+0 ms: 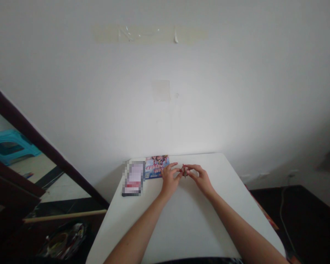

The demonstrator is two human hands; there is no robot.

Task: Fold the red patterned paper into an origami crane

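Between my two hands, over the far part of the white table (pixel 181 220), is a small, thin red and dark object (pixel 184 171), held on edge. It is too small and too covered by fingers for me to name its kind. My left hand (pixel 170 178) grips its left side between thumb and forefinger, with the other fingers lifted apart. On the opposite side, the thumb and fingers of my right hand (pixel 200 176) pinch it. Behind my left hand lies a colourful printed leaflet (pixel 154 169), partly covered by that hand's fingers.
A phone (pixel 134 179), its screen pixelated, lies at the table's left edge. White wall (pixel 165 121) rises behind the table. On the floor at left are a bin (pixel 63 240) and a wooden stick (pixel 68 215); a blue plastic stool (pixel 12 146) shows farther back.
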